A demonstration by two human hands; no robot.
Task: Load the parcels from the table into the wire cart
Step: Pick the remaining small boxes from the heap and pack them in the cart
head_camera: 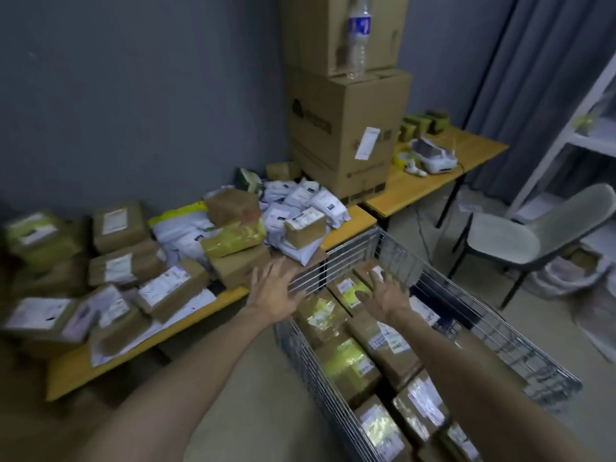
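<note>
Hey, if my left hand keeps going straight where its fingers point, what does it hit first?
Probably the grey mailer bag at the table edge, under the small labelled brown box. The left hand is open and holds nothing; depth is unclear, so it could pass above.

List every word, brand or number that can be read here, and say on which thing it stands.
Nothing can be read; the picture is blurred.
Water bottle: blue label with white marks, unreadable.
Large cardboard box: dark logo, printed lines, white slip, all unreadable.
Parcels on the table: white shipping labels, unreadable.
Loaded parcels in the wire cart: white labels, unreadable.
</note>
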